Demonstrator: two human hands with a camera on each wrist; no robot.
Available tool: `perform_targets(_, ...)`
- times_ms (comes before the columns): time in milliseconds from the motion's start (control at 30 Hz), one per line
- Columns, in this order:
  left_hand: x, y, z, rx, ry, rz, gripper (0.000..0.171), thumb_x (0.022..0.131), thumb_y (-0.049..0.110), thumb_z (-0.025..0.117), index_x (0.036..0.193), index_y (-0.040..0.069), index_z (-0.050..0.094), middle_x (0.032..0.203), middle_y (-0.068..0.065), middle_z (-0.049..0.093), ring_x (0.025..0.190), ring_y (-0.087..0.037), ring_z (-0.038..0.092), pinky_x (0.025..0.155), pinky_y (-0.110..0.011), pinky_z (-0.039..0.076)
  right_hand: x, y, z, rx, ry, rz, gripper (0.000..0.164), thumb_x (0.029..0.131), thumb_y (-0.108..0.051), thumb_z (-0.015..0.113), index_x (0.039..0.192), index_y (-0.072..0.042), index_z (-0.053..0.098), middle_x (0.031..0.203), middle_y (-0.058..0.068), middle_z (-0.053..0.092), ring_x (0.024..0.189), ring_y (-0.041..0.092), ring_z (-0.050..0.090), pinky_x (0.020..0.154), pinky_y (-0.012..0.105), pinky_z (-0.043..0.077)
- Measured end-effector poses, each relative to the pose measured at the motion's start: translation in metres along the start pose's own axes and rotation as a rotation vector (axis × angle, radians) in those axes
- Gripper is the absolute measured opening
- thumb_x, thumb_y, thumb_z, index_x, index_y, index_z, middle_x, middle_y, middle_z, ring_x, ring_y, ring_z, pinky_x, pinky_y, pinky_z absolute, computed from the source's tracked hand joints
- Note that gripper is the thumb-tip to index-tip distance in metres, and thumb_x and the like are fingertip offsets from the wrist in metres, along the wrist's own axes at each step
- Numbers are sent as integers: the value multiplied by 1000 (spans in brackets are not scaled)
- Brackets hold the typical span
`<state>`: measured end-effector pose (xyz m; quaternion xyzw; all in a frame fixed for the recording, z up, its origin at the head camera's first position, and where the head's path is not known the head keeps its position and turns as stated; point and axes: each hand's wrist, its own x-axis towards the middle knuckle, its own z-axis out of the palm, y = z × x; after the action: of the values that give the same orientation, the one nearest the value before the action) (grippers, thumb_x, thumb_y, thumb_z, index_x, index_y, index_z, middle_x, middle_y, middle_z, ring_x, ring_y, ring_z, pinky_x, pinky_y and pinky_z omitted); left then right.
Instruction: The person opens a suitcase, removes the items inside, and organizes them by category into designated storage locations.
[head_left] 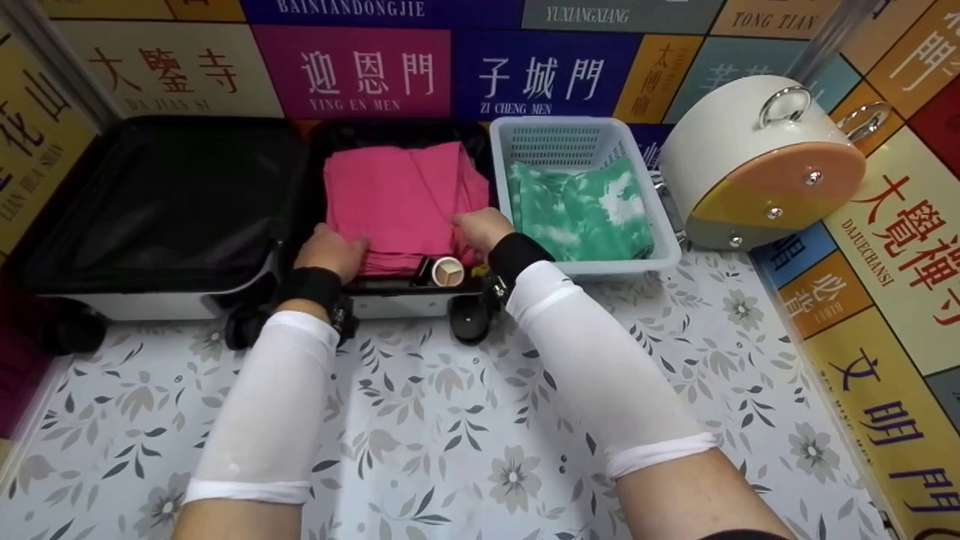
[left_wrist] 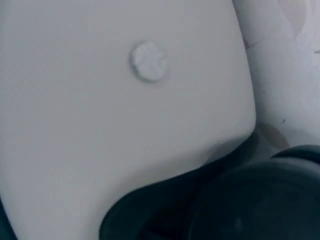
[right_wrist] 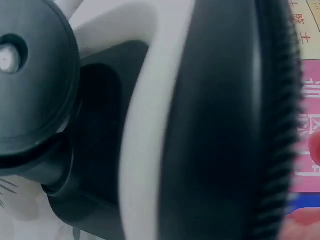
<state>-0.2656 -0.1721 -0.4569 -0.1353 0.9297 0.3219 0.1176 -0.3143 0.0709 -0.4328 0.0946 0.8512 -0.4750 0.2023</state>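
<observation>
Left hand: the thumb side is visible at the near left corner of the pink cloth; the other fingers are hidden along the cloth's left side. Whether they grip a fold or only press on it, I cannot tell from here. Right hand: the fingers are bent slightly and their tips meet the near right edge of the cloth; their undersides are concealed, so a pinch can be neither confirmed nor ruled out. A black wrist strap cuts off the view of its heel.

The left wrist view is filled by a pale shell with a round stud, and by part of a dark wheel. The right wrist view shows a blurred black edge, with only cropped fingertips at its right border.

Position of the cloth: folded, inside the right half of the open suitcase, between the two hands and extending away beyond them. Its lower layers are covered. At its near edge, between the hands, stands a round three-part pan. A dark object just left of the pan and a yellow scrap to its right are mostly covered and cannot be identified.

Right of the suitcase: a basket containing a green cloth; next to it, a cream box with metal handles.
</observation>
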Motion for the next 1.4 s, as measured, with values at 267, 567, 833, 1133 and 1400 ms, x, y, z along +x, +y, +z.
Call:
perform_targets(267, 3, 0, 4, -44, 46, 7, 84, 106, 49, 48, 157, -13, 23, 150, -37, 50, 139, -49, 52, 116, -57, 44, 3, 5, -2, 177, -75, 4, 28, 105, -30, 58, 105, -2, 64, 58, -4, 52, 50, 10, 51, 51, 22, 43)
perform_targets(567, 3, -2, 4, -73, 107, 33, 70, 109, 43, 43, 150, -14, 38, 146, -35, 55, 137, -47, 55, 116, -54, 45, 3, 9, 5, 105, -65, -94, 34, 104, -34, 62, 91, -5, 75, 54, -3, 57, 58, 14, 56, 68, 25, 48)
perform_targets(833, 5, -3, -3, -137, 87, 23, 66, 108, 33, 49, 154, -11, 33, 151, -32, 52, 140, -42, 53, 118, -50, 43, 7, 12, 8, 266, -104, -76, 31, 103, -28, 66, 80, -7, 70, 52, -5, 54, 47, 8, 51, 54, 22, 44)
perform_targets(1133, 6, 0, -7, -153, 103, 26, 64, 101, 31, 59, 143, -16, 49, 147, -31, 56, 132, -38, 56, 117, -46, 45, 11, 13, 13, -137, -56, -104, 42, 103, -38, 63, 118, 0, 70, 117, 10, 69, 102, 20, 64, 94, 26, 53)
perform_targets(1400, 9, 4, -4, -222, 73, 17, 77, 101, 30, 57, 156, -15, 26, 155, -33, 46, 141, -39, 49, 121, -45, 41, 10, 15, 15, -270, -26, -148, 62, 99, -36, 62, 146, 3, 56, 148, 20, 60, 132, 32, 59, 114, 36, 48)
